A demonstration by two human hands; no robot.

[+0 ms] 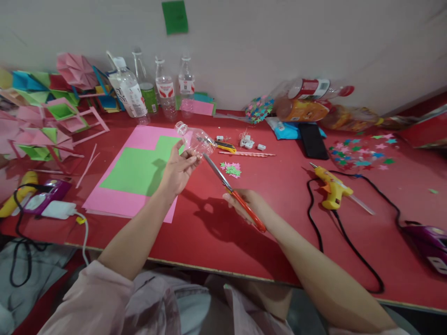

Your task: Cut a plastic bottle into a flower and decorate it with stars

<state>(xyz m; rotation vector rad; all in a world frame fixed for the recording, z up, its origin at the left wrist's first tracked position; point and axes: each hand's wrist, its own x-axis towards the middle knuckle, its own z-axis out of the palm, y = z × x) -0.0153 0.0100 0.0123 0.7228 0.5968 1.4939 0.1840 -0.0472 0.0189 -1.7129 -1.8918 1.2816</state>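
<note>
My left hand (178,171) holds the cut-off top part of a clear plastic bottle (194,138) above the red table (216,232), its neck pointing up and left. My right hand (248,206) grips orange-handled scissors (231,190), whose blades reach up to the open cut edge of the bottle piece. Under the left hand lie a green paper sheet (134,171) and a pink paper sheet (139,137).
A yellow glue gun (331,186) with a black cord lies at the right. A black phone (312,141), small paper stars (231,169), a yellow utility knife (226,147), bottles (164,93) and folded paper shapes (52,121) ring the back and left.
</note>
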